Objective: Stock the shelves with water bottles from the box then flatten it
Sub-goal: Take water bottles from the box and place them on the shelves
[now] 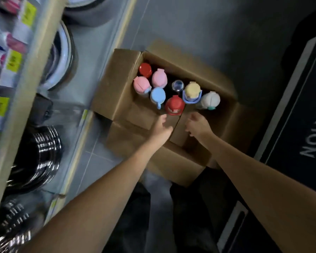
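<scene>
Water bottles with coloured plastic lids (174, 105) stand upright in the open brown cardboard box (117, 88), just beyond the fingertips of both hands. I see my left hand (162, 127) released, fingers straight, over the near flap (139, 114). My right hand (198, 125) has curled fingers; I cannot tell if it grasps something.
</scene>
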Motion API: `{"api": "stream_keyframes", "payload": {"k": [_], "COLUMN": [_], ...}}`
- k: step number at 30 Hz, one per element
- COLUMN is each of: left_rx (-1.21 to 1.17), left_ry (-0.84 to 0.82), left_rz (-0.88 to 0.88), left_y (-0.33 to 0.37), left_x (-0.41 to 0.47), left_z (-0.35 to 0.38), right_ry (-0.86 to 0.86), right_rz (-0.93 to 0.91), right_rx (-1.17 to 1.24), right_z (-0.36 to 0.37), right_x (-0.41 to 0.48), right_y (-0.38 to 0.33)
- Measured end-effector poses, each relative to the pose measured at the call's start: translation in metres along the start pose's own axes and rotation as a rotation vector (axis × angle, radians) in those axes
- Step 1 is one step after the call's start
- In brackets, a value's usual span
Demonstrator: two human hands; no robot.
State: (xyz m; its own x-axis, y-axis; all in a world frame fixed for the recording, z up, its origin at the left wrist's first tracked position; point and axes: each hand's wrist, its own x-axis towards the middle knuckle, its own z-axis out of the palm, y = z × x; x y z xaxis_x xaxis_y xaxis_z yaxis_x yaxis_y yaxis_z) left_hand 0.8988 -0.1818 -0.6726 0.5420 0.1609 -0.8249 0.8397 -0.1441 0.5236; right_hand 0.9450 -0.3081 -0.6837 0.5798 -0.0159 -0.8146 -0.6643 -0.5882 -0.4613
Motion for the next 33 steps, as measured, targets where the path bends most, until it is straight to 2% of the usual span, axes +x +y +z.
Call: {"api": "stream_keyframes", "payload": {"k": [5,13,18,25,33], "left_rx": [-0.007,0.072,-0.064,-0.057,-0.020], "left_ry": [0.033,0.051,0.023,0.033,0.002], "left_rz": [-0.031,0.098,0.080,0.002,-0.010], "left_y": [-0.024,-0.043,-0.044,-0.053,-0.078], "left_x": [0.080,0.162,0.187,0.206,0.181], "left_z": [0.036,0.058,0.059,0.055,0.055], "right_ry": [-0.055,-0.118,-0.199,-0.244,-0.318], "right_rz": [-0.027,0.007,0.047,0.064,0.166], "right_rx": [0.041,0.135,0.122,0.181,0.091], "right_z": [0.010,0.028,0.035,0.040,0.035], "right_x": [0.073,0.167,0.187,0.201,0.180], "right_y": [0.014,0.029,0.042,0.053,0.060]}}
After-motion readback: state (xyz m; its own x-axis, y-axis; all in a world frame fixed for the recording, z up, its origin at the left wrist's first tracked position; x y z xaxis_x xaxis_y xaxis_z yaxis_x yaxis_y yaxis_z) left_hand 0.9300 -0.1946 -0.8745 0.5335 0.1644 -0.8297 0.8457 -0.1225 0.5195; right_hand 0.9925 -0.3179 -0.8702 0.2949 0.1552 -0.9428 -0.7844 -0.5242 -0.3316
